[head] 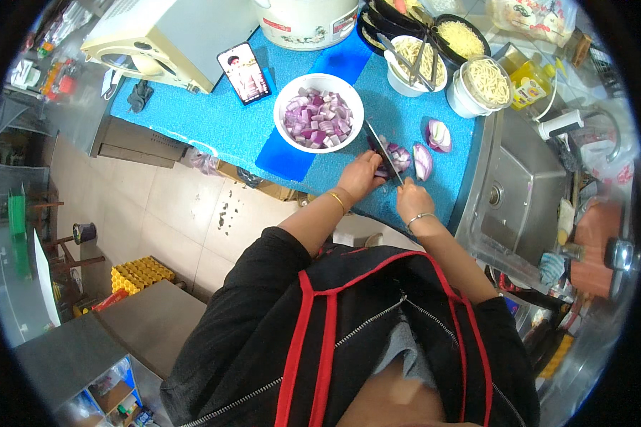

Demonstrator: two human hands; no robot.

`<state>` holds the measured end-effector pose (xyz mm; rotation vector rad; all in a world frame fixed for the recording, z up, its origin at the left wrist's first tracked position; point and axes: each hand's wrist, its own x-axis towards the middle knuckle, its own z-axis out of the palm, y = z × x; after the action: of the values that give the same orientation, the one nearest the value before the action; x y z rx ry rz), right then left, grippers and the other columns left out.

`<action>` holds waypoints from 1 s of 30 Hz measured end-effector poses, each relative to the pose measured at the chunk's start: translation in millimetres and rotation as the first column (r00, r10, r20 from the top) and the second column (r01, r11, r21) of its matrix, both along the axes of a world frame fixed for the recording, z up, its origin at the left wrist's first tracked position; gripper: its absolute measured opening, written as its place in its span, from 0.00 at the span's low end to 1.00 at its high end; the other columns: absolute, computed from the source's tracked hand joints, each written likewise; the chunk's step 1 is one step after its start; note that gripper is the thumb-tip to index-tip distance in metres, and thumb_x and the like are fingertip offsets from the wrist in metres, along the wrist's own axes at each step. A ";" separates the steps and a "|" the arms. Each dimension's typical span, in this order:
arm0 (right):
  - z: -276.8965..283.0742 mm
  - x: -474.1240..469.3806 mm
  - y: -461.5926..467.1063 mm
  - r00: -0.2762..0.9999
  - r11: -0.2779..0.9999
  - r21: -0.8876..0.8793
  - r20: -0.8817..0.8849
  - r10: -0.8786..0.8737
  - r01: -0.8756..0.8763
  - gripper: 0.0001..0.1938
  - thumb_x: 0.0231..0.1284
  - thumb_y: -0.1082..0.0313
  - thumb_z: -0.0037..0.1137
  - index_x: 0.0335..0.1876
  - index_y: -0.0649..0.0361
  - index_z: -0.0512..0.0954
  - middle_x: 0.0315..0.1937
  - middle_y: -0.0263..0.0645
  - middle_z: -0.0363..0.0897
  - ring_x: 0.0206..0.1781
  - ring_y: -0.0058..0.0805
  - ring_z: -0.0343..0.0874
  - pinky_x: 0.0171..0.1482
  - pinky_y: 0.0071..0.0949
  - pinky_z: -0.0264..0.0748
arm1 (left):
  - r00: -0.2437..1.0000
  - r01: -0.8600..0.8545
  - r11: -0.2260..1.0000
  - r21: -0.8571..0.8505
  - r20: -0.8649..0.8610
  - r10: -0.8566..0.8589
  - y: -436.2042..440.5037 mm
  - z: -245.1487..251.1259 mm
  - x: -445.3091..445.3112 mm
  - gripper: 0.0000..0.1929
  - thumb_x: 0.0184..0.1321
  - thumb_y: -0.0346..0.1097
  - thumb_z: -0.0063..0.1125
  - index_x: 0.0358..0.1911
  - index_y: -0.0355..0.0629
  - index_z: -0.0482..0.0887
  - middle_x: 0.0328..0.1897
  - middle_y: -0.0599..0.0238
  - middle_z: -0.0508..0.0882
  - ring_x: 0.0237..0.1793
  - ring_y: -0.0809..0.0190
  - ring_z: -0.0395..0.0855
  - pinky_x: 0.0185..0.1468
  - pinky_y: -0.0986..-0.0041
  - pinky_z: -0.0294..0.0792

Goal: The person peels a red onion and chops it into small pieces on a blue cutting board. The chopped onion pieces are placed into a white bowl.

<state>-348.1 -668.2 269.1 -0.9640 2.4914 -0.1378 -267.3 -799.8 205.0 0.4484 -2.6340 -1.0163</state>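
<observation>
My right hand (415,201) grips a kitchen knife (383,151) whose blade points away from me, edge down in a red onion. The fingers of my left hand (360,173) are curled against the left side of that onion, holding it by the blade; they hide part of it. Cut onion pieces (401,158) lie just right of the blade. Farther right are an onion wedge (423,161) and a larger peeled onion piece (439,136). Beyond my left hand stands a white bowl (357,128) heaped with diced red onion (318,116).
Noodles fill a white bowl (417,91) with tongs across it and a second container (462,104). A stainless sink (534,197) borders the blue worktop (203,115) on the right. A phone (245,74), a toaster oven (165,42) and a large white pot (307,26) stand behind.
</observation>
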 end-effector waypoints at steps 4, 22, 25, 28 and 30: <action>1.0 -2.7 5.2 0.994 0.996 -0.031 -0.072 0.078 -0.081 0.10 0.57 0.64 0.45 0.35 0.65 0.71 0.28 0.55 0.77 0.35 0.53 0.78 0.37 0.47 0.74 | 0.994 -0.111 0.994 0.016 0.018 0.111 5.4 -1.3 -0.4 0.19 0.39 0.34 0.65 0.36 0.43 0.72 0.36 0.58 0.75 0.41 0.49 0.74 0.42 0.63 0.69; 35.8 3.4 35.4 0.997 0.995 -0.087 0.047 0.052 -0.048 0.12 0.56 0.62 0.45 0.32 0.65 0.70 0.25 0.57 0.76 0.32 0.53 0.77 0.37 0.46 0.72 | 0.995 -0.061 0.998 -0.006 -0.074 0.060 -10.7 1.5 18.5 0.20 0.38 0.32 0.65 0.39 0.42 0.75 0.38 0.57 0.76 0.42 0.50 0.74 0.45 0.64 0.68; 37.7 7.1 33.4 0.996 0.996 -0.050 0.050 0.073 -0.070 0.12 0.56 0.62 0.44 0.33 0.66 0.70 0.25 0.57 0.76 0.32 0.53 0.77 0.38 0.46 0.72 | 0.996 -0.042 0.998 -0.038 -0.075 0.039 -9.4 -0.8 17.2 0.14 0.41 0.33 0.63 0.33 0.44 0.75 0.33 0.59 0.76 0.37 0.50 0.75 0.39 0.63 0.69; 39.2 6.2 31.7 0.995 0.995 -0.034 0.045 0.091 -0.089 0.12 0.56 0.63 0.44 0.33 0.66 0.70 0.26 0.58 0.76 0.33 0.53 0.77 0.39 0.46 0.72 | 0.994 -0.011 0.999 -0.053 -0.106 0.005 -8.2 -3.2 14.8 0.10 0.43 0.34 0.61 0.29 0.45 0.76 0.31 0.60 0.75 0.34 0.50 0.75 0.36 0.62 0.69; 40.8 5.3 29.5 0.994 0.994 -0.023 0.045 0.103 -0.103 0.12 0.56 0.63 0.44 0.33 0.67 0.70 0.27 0.57 0.76 0.34 0.53 0.77 0.39 0.46 0.73 | 0.991 -0.016 0.999 -0.039 -0.131 0.010 -8.3 -3.5 13.6 0.08 0.44 0.35 0.61 0.27 0.45 0.75 0.30 0.61 0.75 0.34 0.51 0.75 0.36 0.62 0.69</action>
<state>-342.7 -638.7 309.9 -1.0832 2.3969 -0.1513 -253.8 -808.0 201.5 0.3760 -2.5273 -0.9530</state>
